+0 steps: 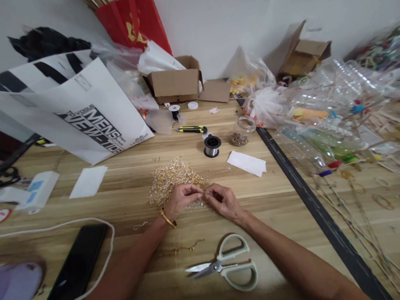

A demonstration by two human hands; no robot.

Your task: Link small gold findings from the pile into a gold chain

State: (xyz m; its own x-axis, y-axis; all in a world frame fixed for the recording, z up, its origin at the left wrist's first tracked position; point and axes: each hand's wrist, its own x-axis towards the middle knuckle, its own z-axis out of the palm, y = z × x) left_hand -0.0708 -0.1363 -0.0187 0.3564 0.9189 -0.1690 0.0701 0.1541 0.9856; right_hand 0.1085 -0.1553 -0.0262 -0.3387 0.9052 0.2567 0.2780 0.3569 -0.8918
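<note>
A heap of small gold and clear beads (172,177) lies on the wooden table, just behind my hands. My left hand (184,199), with a gold bangle at the wrist, pinches at the heap's front right edge. Its fingertips meet those of my right hand (223,202), which is also closed in a pinch. Whatever the two hold between them is too small to name. Nearer to me lie scissors (219,267) with pale handles, blades spread a little, and a short gold chain (189,247).
Behind the heap are a wire spool (212,146), a yellow-black utility knife (191,129), a glass jar (243,131) of beads and a white paper slip (247,163). A phone (74,270) and white cable lie left. Plastic bottles (309,147) crowd the right, past a black strip.
</note>
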